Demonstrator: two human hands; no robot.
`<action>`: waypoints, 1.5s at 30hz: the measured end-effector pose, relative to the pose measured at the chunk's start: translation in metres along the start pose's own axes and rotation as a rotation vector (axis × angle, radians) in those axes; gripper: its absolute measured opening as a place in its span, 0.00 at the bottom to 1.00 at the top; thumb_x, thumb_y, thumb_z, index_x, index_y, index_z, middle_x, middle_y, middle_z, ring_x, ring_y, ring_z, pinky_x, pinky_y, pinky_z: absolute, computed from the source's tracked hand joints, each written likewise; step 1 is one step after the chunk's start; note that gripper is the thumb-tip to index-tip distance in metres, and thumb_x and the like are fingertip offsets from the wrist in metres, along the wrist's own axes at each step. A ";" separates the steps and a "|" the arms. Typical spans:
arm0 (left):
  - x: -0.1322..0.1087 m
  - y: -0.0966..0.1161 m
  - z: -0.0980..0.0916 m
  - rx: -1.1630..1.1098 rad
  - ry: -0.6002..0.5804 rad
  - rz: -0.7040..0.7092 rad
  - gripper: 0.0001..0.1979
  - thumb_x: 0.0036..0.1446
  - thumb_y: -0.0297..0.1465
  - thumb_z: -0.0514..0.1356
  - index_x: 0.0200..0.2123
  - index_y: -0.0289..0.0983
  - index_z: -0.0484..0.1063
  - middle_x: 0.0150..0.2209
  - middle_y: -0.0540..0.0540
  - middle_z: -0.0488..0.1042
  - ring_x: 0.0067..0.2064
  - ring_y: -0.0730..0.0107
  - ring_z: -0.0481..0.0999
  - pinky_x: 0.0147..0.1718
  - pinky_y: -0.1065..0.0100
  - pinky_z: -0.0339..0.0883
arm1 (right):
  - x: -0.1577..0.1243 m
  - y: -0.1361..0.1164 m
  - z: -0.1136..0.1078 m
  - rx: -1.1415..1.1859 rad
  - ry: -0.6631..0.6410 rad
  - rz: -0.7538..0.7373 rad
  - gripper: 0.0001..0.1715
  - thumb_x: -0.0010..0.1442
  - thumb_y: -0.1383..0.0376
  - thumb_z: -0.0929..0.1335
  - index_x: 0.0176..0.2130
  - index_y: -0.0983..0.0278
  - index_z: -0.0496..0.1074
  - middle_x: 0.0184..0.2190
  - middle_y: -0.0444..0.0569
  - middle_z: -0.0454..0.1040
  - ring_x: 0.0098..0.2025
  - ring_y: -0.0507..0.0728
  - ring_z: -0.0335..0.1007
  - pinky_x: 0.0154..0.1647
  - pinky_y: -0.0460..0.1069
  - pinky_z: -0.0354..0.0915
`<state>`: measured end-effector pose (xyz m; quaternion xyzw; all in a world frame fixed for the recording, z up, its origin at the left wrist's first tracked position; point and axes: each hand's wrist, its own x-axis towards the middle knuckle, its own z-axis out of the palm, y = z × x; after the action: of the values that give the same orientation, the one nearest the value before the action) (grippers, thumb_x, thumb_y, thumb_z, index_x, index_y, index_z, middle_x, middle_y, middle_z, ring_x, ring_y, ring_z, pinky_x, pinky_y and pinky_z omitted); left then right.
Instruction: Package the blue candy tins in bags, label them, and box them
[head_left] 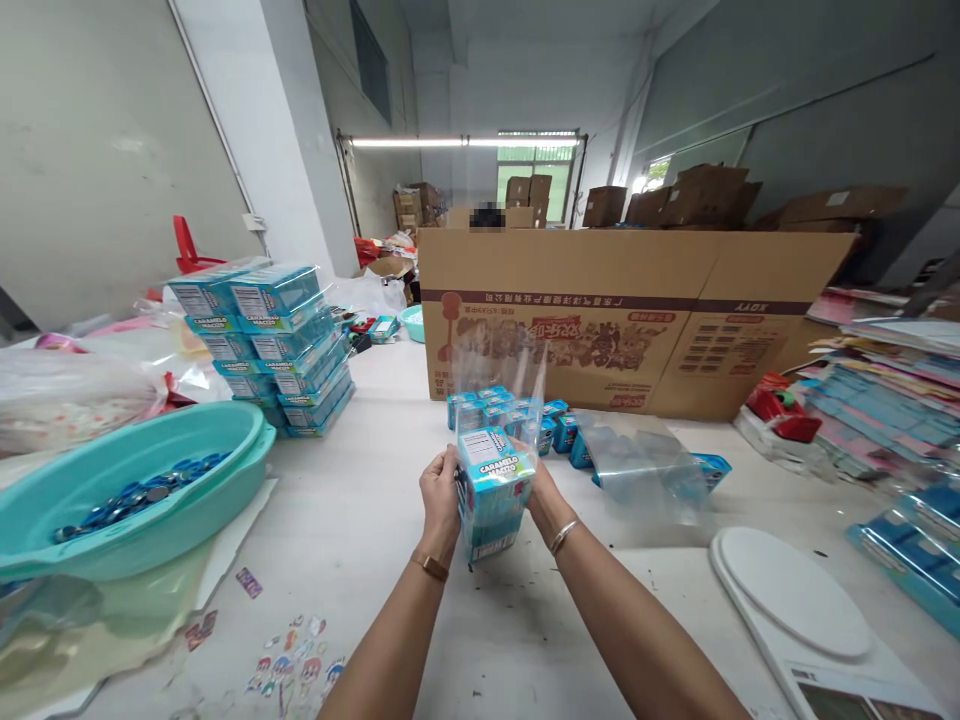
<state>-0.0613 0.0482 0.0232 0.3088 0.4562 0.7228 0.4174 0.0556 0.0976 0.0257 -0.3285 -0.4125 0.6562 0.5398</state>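
Note:
Between my two hands is a blue candy box (495,500) printed "Caramelo Macizo", tilted above the white table. A clear plastic bag stands up around its far end, its open film (499,370) rising above the box. My left hand (441,490) grips the box's left side, fingers closed. On the right side my right hand (538,480) holds it too, its fingers partly hidden behind the box and film. Just beyond are several small blue boxes (559,430) in a loose group. A pile of clear plastic bags (645,470) lies to their right, partly over some of them.
Wrapped blue boxes stand in a stack (300,350) at left, behind a turquoise basin (247,440) holding small blue-wrapped pieces. A large cardboard carton (570,265) blocks the far side. At right are a white scale (795,590), a red tape dispenser (784,410) and stacked flat cartons (885,380).

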 end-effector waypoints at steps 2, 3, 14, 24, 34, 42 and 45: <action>0.002 0.001 0.000 0.009 0.023 0.021 0.25 0.44 0.53 0.66 0.19 0.37 0.67 0.19 0.53 0.65 0.24 0.74 0.62 0.25 0.72 0.58 | 0.005 0.000 0.000 0.008 -0.005 0.034 0.22 0.44 0.48 0.76 0.23 0.62 0.70 0.20 0.46 0.73 0.30 0.60 0.74 0.31 0.52 0.67; 0.003 0.001 0.000 0.018 0.033 0.034 0.25 0.45 0.53 0.65 0.19 0.37 0.67 0.19 0.53 0.65 0.24 0.74 0.62 0.25 0.72 0.58 | 0.008 -0.001 0.000 0.013 -0.009 0.050 0.22 0.43 0.49 0.76 0.23 0.62 0.70 0.19 0.46 0.73 0.29 0.60 0.74 0.31 0.52 0.67; 0.002 0.014 -0.011 0.027 -0.046 -0.037 0.15 0.42 0.40 0.68 0.18 0.36 0.71 0.19 0.54 0.68 0.24 0.75 0.64 0.25 0.72 0.60 | 0.013 -0.006 -0.013 -0.058 -0.001 0.046 0.23 0.38 0.49 0.78 0.21 0.63 0.70 0.18 0.42 0.72 0.25 0.55 0.68 0.28 0.49 0.62; 0.013 0.013 -0.011 0.047 -0.115 -0.232 0.18 0.32 0.42 0.70 0.17 0.35 0.71 0.16 0.52 0.68 0.21 0.77 0.62 0.22 0.73 0.57 | 0.000 -0.008 -0.013 -0.127 0.059 0.075 0.24 0.41 0.51 0.76 0.17 0.62 0.63 0.14 0.39 0.64 0.22 0.52 0.61 0.25 0.47 0.57; 0.009 0.014 -0.010 0.101 -0.103 -0.190 0.17 0.34 0.42 0.69 0.14 0.36 0.69 0.18 0.51 0.69 0.22 0.76 0.62 0.22 0.73 0.53 | -0.002 -0.015 -0.014 -0.136 0.070 0.116 0.22 0.34 0.52 0.78 0.19 0.63 0.69 0.16 0.43 0.70 0.25 0.55 0.67 0.27 0.48 0.59; 0.009 0.010 -0.003 0.041 -0.106 -0.238 0.14 0.32 0.39 0.67 0.13 0.36 0.68 0.15 0.53 0.65 0.21 0.76 0.61 0.21 0.72 0.55 | 0.009 -0.003 -0.024 -0.141 0.088 0.189 0.16 0.37 0.57 0.76 0.19 0.63 0.69 0.17 0.44 0.72 0.25 0.56 0.70 0.25 0.48 0.60; 0.013 0.011 -0.004 0.038 -0.116 -0.276 0.14 0.30 0.37 0.67 0.12 0.36 0.67 0.15 0.53 0.65 0.20 0.78 0.60 0.21 0.72 0.54 | 0.012 0.000 -0.024 -0.142 0.102 0.231 0.14 0.37 0.59 0.75 0.19 0.64 0.70 0.16 0.46 0.73 0.25 0.58 0.72 0.25 0.48 0.62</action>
<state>-0.0738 0.0554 0.0322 0.2922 0.4832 0.6305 0.5325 0.0742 0.1136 0.0151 -0.4443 -0.3893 0.6655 0.4562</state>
